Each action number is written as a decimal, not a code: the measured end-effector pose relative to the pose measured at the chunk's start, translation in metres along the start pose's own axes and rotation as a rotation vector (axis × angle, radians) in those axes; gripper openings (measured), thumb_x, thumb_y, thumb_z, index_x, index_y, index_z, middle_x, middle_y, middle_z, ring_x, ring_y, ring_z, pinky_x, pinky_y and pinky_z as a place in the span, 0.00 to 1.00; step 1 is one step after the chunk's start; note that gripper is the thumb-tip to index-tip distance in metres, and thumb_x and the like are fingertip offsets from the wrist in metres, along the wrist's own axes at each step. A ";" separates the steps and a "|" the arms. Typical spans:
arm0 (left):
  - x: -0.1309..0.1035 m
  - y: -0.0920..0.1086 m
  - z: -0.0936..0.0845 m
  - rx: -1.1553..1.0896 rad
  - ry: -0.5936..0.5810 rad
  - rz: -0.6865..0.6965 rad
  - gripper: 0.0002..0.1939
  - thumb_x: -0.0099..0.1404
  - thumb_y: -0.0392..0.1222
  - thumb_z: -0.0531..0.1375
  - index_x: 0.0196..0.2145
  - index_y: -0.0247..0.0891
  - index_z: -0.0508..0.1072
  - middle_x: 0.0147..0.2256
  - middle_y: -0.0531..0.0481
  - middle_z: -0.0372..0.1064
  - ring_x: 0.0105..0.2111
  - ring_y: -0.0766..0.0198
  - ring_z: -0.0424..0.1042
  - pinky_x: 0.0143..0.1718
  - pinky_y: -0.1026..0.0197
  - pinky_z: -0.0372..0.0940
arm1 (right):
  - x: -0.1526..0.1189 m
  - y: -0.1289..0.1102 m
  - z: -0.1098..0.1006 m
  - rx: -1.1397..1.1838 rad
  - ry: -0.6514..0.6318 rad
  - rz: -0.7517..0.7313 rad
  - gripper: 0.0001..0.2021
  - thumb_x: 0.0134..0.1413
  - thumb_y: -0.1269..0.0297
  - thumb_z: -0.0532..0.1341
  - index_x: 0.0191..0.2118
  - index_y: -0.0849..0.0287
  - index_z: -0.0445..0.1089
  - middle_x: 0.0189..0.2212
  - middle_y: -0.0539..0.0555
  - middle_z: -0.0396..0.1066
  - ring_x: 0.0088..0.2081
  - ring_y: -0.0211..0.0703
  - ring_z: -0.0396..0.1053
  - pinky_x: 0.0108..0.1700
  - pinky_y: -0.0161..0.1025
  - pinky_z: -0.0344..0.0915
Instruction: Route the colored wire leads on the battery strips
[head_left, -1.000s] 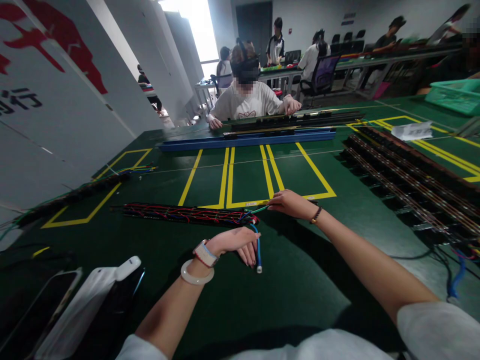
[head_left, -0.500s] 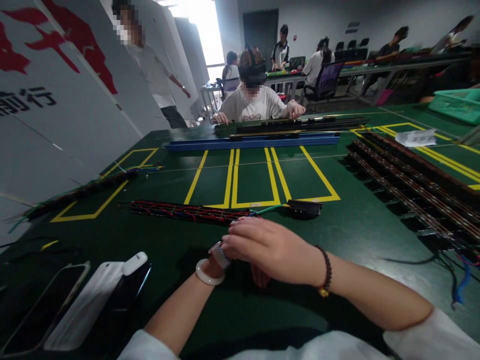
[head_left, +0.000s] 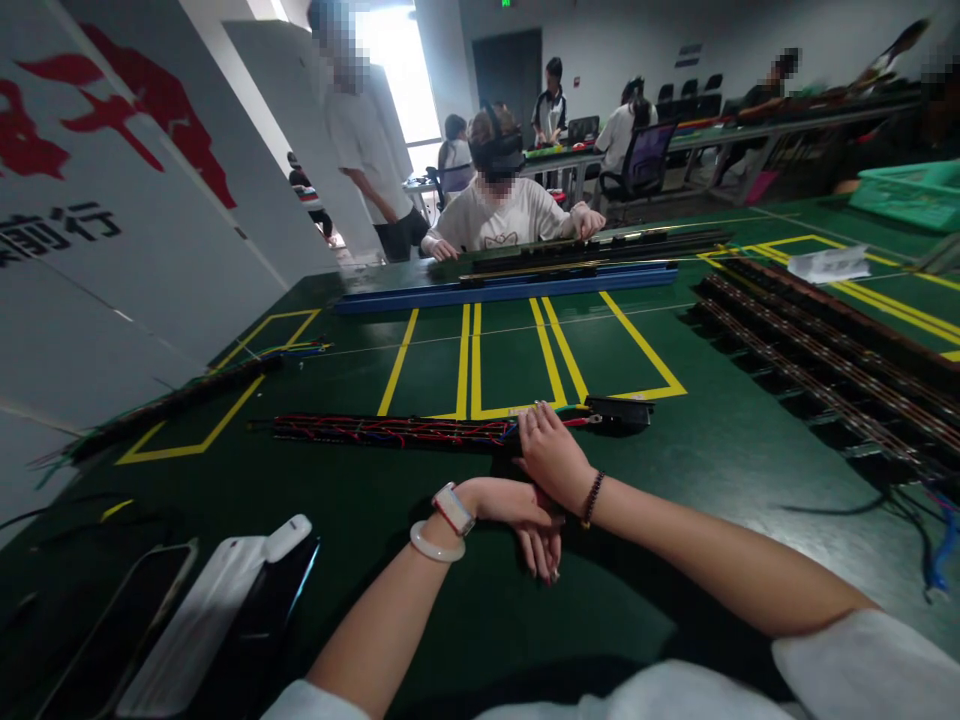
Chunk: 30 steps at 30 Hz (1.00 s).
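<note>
A long, narrow black harness laced with red and blue wires point(head_left: 397, 431) lies across the green tabletop point(head_left: 360, 500), just in front of the yellow tape outlines point(head_left: 474, 365). At its right end, the right hand point(head_left: 556, 458), wearing a dark beaded bracelet point(head_left: 592, 498), lays its fingers over the wires (I cannot tell whether they pinch one). The left hand point(head_left: 525, 515), with a pale watch point(head_left: 454, 508) and a white bangle point(head_left: 437, 542) on its arm, is just below, partly overlapped by the right; its fingers bend downward, and whether it grips anything cannot be told.

Beyond the right fingertips, a red wire with a metal lug point(head_left: 595, 420) and a green and yellow wire point(head_left: 576, 408) reach toward a black rectangular block point(head_left: 621, 413).

At the near left lie a dark-screened phone point(head_left: 120, 630), a white slab-like object point(head_left: 196, 620) and a glossy black device point(head_left: 251, 625) (a small white rounded case point(head_left: 288, 538) sits at their upper end). Black strips with coppery wires point(head_left: 817, 370) fill the right side. Across the table, behind a long blue rail point(head_left: 510, 288), a seated person in a white shirt point(head_left: 502, 212) has both hands at dark strips point(head_left: 600, 248).
</note>
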<state>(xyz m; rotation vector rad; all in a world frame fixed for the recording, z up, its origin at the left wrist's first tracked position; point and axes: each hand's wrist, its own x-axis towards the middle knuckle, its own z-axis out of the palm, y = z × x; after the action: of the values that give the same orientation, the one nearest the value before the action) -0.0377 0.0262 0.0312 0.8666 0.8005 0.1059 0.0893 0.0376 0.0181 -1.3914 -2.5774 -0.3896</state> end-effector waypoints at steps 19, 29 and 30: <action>0.007 -0.005 -0.009 0.173 -0.423 -0.087 0.19 0.63 0.51 0.52 0.33 0.31 0.73 0.35 0.39 0.73 0.37 0.57 0.74 0.44 0.53 0.66 | 0.047 0.108 0.004 -0.035 -0.224 0.191 0.15 0.61 0.56 0.50 0.45 0.63 0.62 0.38 0.64 0.70 0.34 0.49 0.71 0.29 0.37 0.59; 0.010 -0.009 -0.015 0.106 -0.446 -0.073 0.19 0.65 0.47 0.48 0.35 0.32 0.74 0.33 0.40 0.73 0.37 0.58 0.74 0.45 0.53 0.65 | 0.144 0.175 0.028 0.032 -0.333 0.353 0.18 0.62 0.55 0.51 0.45 0.66 0.66 0.39 0.66 0.71 0.40 0.49 0.71 0.35 0.35 0.62; 0.010 -0.010 -0.015 0.100 -0.439 -0.069 0.19 0.65 0.46 0.48 0.35 0.31 0.74 0.33 0.40 0.73 0.37 0.58 0.74 0.44 0.53 0.65 | 0.148 0.178 0.032 0.040 -0.354 0.365 0.18 0.61 0.55 0.51 0.44 0.66 0.67 0.39 0.66 0.71 0.40 0.48 0.71 0.35 0.35 0.62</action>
<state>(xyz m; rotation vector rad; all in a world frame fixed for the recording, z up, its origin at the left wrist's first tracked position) -0.0431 0.0332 0.0123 0.9130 0.4258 -0.1827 0.1573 0.2585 0.0551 -2.0216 -2.4788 -0.0347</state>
